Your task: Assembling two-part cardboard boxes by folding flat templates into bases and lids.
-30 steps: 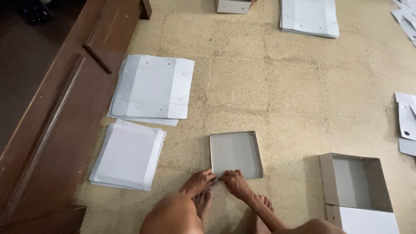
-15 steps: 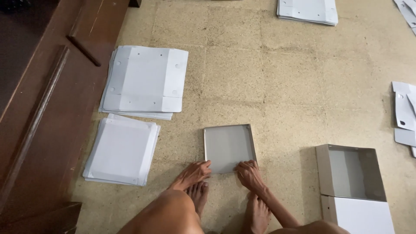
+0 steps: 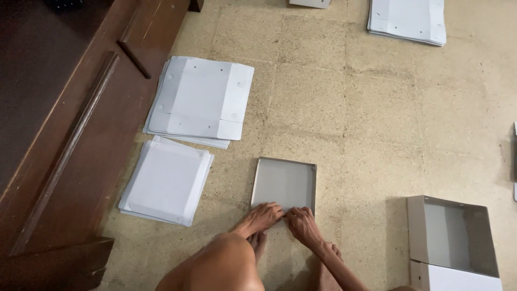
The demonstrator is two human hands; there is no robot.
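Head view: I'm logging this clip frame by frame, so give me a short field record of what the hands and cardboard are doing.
Left hand: pressing the near edge of the shallow grey tray
Right hand: on the same edge, beside the left
Tray: flat on the tiled floor
Left of tray: two stacks of flat white sheets
Right: open grey box
Far left: brown wooden furniture

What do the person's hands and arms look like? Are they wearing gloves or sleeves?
No gloves and no sleeves. The left hand and the right hand are both bare, and so are the forearms behind them. No ring, watch or bracelet shows on either wrist or on the fingers, as far as this head view lets you see.
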